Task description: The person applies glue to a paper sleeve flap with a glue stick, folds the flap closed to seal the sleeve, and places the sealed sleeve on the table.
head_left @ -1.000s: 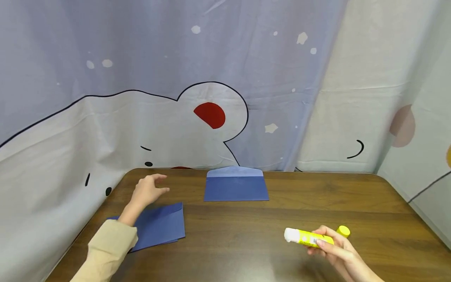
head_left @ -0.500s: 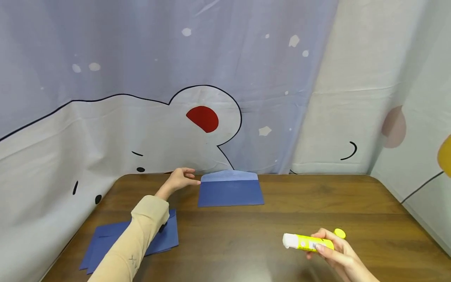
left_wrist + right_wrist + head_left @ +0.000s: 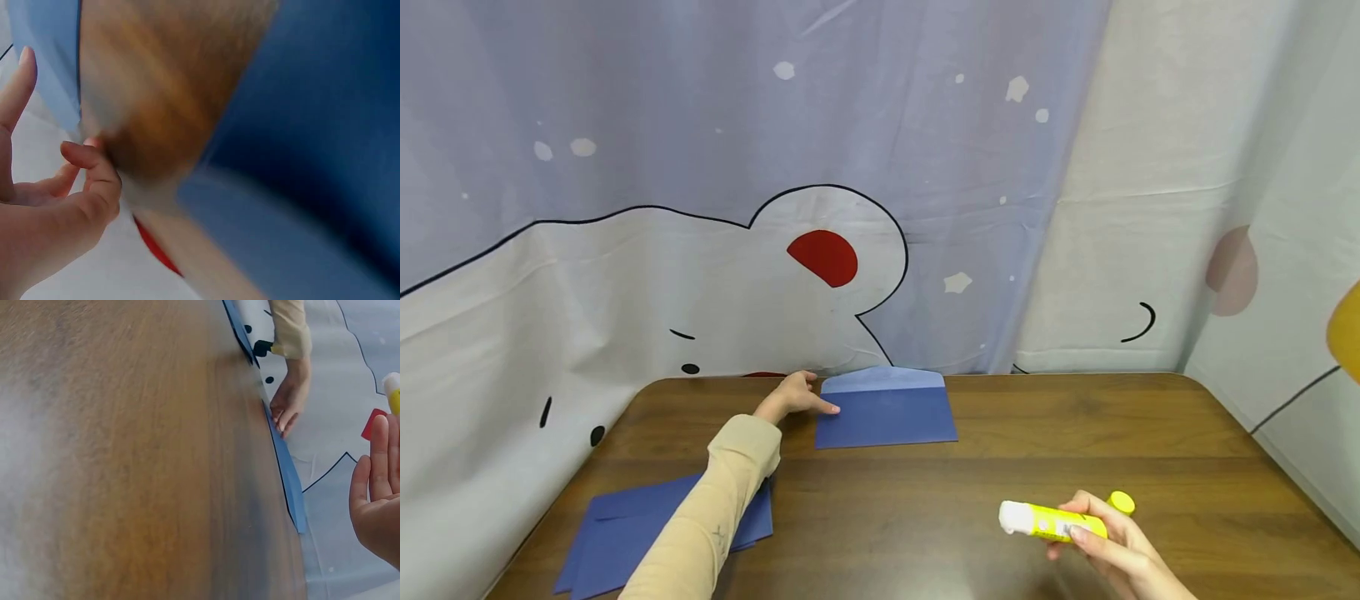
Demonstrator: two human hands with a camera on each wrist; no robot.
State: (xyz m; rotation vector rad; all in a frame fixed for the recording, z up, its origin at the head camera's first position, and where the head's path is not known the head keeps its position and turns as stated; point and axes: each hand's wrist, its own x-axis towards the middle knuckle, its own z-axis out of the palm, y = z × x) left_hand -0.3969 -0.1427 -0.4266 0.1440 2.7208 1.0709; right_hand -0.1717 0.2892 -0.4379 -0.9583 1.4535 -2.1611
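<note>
A blue envelope (image 3: 887, 418) lies at the table's far edge with its paler flap (image 3: 887, 380) spread open towards the curtain. My left hand (image 3: 795, 395) is at its left side, the thumb (image 3: 829, 407) extended over the envelope's edge and the other fingers loosely bent beside it. The left wrist view shows thumb and fingers (image 3: 90, 162) apart; contact is hard to judge. My right hand (image 3: 1116, 542) holds an uncapped yellow glue stick (image 3: 1056, 522), white end pointing left, above the table. In the right wrist view only part of the glue stick (image 3: 394, 394) shows.
More blue envelopes (image 3: 625, 533) lie overlapping at the front left, partly hidden under my left sleeve (image 3: 715, 508). A yellow cap (image 3: 1122, 502) sits on the wooden table (image 3: 880, 517) behind my right hand. A printed curtain (image 3: 970, 208) hangs along the back.
My left hand has moved from above the envelope pile, right and forward, to the far envelope's left side. My right hand still holds the glue stick; the view has shifted slightly.
</note>
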